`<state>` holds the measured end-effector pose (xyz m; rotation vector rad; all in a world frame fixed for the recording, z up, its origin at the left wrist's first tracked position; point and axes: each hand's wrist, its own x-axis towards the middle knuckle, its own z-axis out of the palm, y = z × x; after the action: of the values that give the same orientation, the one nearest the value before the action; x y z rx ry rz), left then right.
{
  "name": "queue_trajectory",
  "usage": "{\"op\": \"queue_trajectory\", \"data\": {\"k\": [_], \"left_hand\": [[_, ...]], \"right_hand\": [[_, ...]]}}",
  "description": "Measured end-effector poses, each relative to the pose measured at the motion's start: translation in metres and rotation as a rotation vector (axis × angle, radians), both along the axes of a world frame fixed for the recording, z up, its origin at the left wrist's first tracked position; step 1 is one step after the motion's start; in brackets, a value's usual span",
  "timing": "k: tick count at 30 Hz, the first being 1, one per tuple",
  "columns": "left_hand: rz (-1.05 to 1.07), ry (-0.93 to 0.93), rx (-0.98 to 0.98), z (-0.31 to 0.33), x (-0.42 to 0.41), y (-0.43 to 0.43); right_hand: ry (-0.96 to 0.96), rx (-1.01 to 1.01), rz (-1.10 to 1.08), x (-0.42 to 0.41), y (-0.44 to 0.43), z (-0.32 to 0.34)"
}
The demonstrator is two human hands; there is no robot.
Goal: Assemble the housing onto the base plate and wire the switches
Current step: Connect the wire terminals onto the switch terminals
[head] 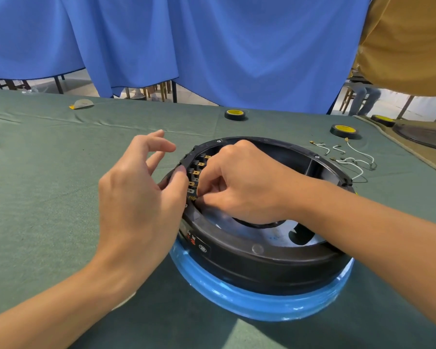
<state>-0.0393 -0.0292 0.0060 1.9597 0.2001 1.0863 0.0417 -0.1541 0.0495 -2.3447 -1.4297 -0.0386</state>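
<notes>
A round black housing sits on a blue-wrapped base plate in the middle of the green table. A row of switches with brass terminals lines the housing's inner left wall. My left hand touches the outer left wall beside the switches with thumb and a fingertip, its other fingers spread and raised. My right hand reaches inside the housing, its fingers curled and pinching at a lower terminal; whatever it pinches is hidden. Several loose white wires lie on the table behind the housing to the right.
Two black tape rolls with yellow cores lie at the back of the table, a third farther right. A small pale scrap lies at the back left. Blue curtain hangs behind; another person in a mustard shirt stands at top right.
</notes>
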Motion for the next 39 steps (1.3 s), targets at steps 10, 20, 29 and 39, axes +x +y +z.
{"op": "queue_trajectory", "data": {"k": [10,20,29,39], "left_hand": [[-0.022,-0.02,0.095,0.002,0.0,0.0031],[-0.023,0.051,0.031,0.0024,-0.0013,0.0017],[-0.041,-0.024,-0.014,0.005,-0.0018,0.0033],[0.003,0.019,0.074,0.0041,-0.0016,0.0043]], "right_hand": [[-0.016,-0.015,0.009,0.0,0.0015,-0.0007],[0.067,0.003,-0.064,-0.0024,0.0017,0.0021],[0.064,-0.009,-0.074,-0.0041,0.0027,0.0031],[0.115,-0.007,-0.091,-0.002,0.0034,0.0034]]}}
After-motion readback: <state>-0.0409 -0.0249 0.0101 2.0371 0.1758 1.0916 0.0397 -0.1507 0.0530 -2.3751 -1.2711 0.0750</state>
